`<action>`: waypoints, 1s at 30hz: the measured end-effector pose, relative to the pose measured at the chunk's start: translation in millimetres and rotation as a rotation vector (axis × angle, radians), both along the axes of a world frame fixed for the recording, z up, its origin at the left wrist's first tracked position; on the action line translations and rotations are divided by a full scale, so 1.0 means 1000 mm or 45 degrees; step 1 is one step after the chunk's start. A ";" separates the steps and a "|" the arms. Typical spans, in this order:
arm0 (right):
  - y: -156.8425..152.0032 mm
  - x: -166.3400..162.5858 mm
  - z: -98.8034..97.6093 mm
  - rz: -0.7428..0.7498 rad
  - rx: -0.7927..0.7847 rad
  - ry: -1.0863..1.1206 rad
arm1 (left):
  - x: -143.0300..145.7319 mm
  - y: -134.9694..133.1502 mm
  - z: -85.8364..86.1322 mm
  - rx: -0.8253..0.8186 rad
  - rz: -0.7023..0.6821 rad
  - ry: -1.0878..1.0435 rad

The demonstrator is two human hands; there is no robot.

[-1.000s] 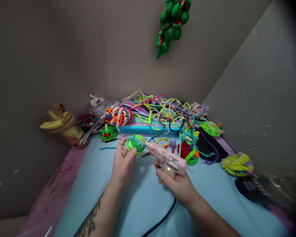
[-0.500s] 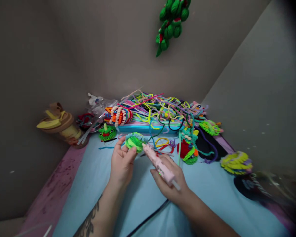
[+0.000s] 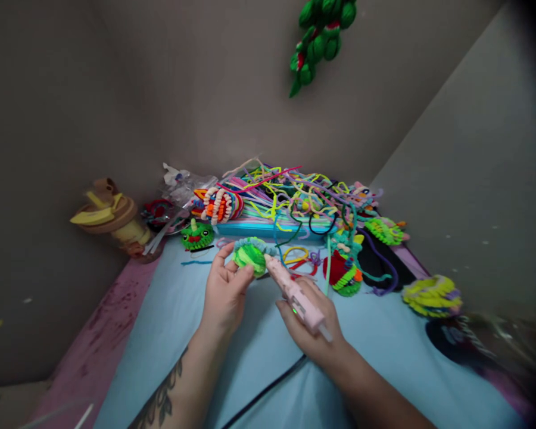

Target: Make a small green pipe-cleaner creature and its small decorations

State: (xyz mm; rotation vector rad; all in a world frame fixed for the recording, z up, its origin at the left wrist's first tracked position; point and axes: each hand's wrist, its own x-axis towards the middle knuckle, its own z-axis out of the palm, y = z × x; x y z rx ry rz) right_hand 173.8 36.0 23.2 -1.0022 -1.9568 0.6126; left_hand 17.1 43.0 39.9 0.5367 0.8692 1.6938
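Observation:
My left hand point(image 3: 227, 286) pinches a rounded green pipe-cleaner piece point(image 3: 250, 260) with a pale blue fuzzy edge along its top. In my right hand point(image 3: 315, 316) is a pink glue gun point(image 3: 297, 295), a slim pen-like one with a small green light and a clear glue stick poking out of its back end. Its nozzle points up and left, at the right side of the green piece. Whether the tip touches it, I cannot tell. A black cord point(image 3: 268, 390) runs from below my right hand toward the front edge.
A blue tray point(image 3: 272, 230) heaped with pipe cleaners point(image 3: 290, 193) stands at the back. Around it sit a green figure point(image 3: 197, 236), a striped orange one point(image 3: 218, 205), a red-and-green one point(image 3: 343, 274) and a yellow one point(image 3: 432, 296). A tan cup point(image 3: 125, 223) stands left.
The whole view has shifted slightly. Both hands keep their grip, and the glue gun's nozzle stays at the right side of the green piece.

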 end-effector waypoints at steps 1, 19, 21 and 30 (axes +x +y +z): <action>0.000 0.000 0.000 0.000 -0.006 -0.001 | 0.000 0.000 0.000 -0.001 0.001 -0.001; 0.000 0.000 0.000 -0.004 -0.074 0.034 | -0.001 0.000 0.000 0.022 0.019 0.027; 0.000 0.000 0.000 -0.013 -0.098 0.056 | -0.002 0.000 -0.001 0.017 0.025 0.023; -0.002 0.012 0.005 0.126 -0.611 0.352 | -0.013 0.003 -0.001 0.046 0.101 0.089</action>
